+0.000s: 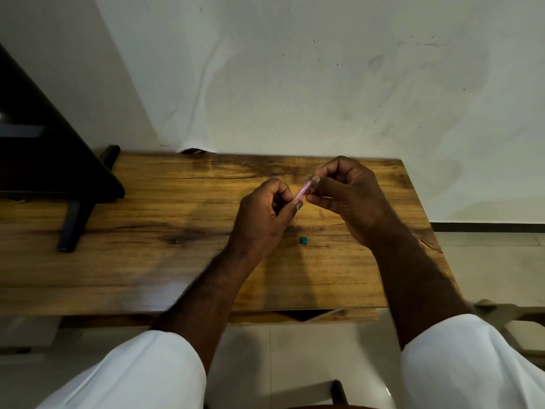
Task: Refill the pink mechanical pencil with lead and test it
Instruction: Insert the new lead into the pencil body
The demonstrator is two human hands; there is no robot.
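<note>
The pink mechanical pencil [303, 191] is held between both hands above the middle of the wooden table [147, 246]. My left hand [265, 215] pinches its lower end between thumb and fingers. My right hand [348, 196] is closed around its upper end, and most of the barrel is hidden by fingers. A small teal cap or eraser [304, 240] lies on the table just below the hands. A faint small pink bit [322, 214] lies on the wood under my right hand. No lead is visible.
A black stand with angled legs [73, 219] occupies the table's left end. A white wall rises behind the table. A dark cable [193, 151] shows at the table's back edge. Tiled floor lies to the right.
</note>
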